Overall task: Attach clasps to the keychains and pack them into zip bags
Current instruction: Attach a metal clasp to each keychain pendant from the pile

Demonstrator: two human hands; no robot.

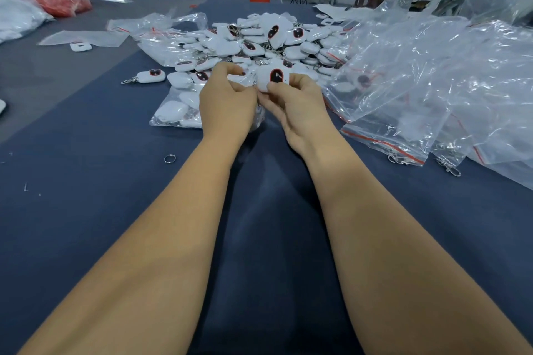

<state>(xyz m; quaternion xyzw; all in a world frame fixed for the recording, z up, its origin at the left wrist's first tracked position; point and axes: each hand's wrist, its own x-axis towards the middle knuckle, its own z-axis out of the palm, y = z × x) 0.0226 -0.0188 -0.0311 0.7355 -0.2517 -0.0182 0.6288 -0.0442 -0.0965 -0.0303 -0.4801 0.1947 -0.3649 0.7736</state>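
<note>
Over the dark blue cloth-covered table (86, 210), a white rounded plastic keychain with a dark oval face ringed in red (274, 78) is held up between both hands, just in front of the big heap of matching white keychains (268, 37). It's pinched at its lower edge by the curled fingers and thumb of the right hand (297, 106), face turned toward the camera. The left hand (227, 101) is curled in tight right beside it, fingertips bunched at the keychain's left edge; what exactly is pinched there can't be made out, though a bit of clear film seems to be caught under the fingers. A filled clear zip bag of keychains (176, 112) is lying flat under and left of the left hand. A loose pile of empty clear zip bags with red seal strips (418, 81) is spread on the right. One small metal split ring (170, 158) is sitting alone on the cloth, and a single keychain with its clasp attached (150, 76) is left off to the side.
</note>
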